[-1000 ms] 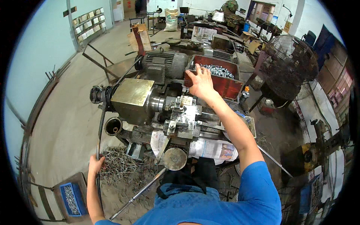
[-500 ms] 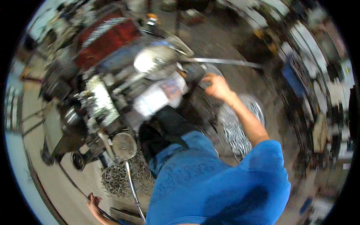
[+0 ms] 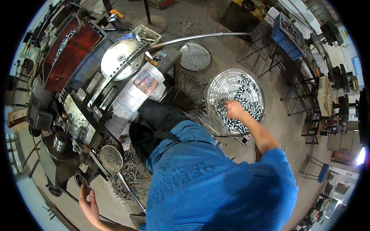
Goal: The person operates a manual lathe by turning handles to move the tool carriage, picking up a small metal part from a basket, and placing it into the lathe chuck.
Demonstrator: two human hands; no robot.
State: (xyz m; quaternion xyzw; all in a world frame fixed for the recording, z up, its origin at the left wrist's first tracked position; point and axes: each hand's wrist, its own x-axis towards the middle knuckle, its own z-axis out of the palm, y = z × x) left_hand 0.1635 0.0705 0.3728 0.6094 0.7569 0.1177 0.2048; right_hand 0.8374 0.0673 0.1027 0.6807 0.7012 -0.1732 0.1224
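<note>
My right hand (image 3: 234,110) reaches into a round perforated metal basin (image 3: 216,85), its fingers bunched among short shiny metal tubes (image 3: 246,101). Whether a tube sits between those fingertips is hidden. Out at the lower left, my left hand (image 3: 88,206) has its fingers apart and holds nothing. Its fingertips are at the rim of a small black handwheel (image 3: 80,180) on the machine; I cannot tell if they touch it.
Before me stands a metal machine with a round pale disc (image 3: 115,57) and printed paper (image 3: 133,92). A long metal bar (image 3: 196,37) juts rightward from it. Wire-like scrap (image 3: 131,177) lies below. Another perforated round plate (image 3: 195,56) and a blue crate (image 3: 287,36) are farther off.
My right hand has moved from beside the bench into the basin of tubes. My left hand has moved up to the handwheel. The view has turned and is sharper.
</note>
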